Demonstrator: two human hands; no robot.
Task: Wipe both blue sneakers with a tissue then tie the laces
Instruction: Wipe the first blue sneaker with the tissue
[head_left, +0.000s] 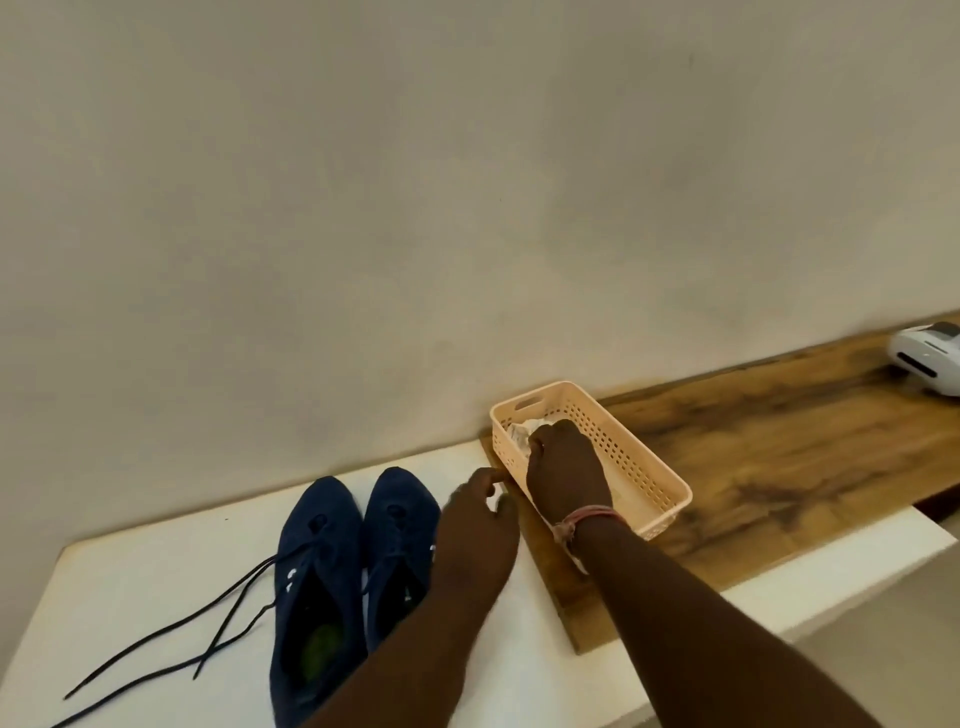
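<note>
Tissue (522, 433) in the basket (636, 457) is pinched by the right hand (563, 475); lift gently, left hand (480, 512) loosely curled, steadying the rim.

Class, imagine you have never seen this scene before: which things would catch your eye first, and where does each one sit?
Likely first the pair of blue sneakers side by side on the white table, their dark laces trailing loose to the left. Next, the peach basket on the wooden board by the wall, where the right hand reaches in at the white tissue. The left hand hovers between sneakers and basket.
</note>
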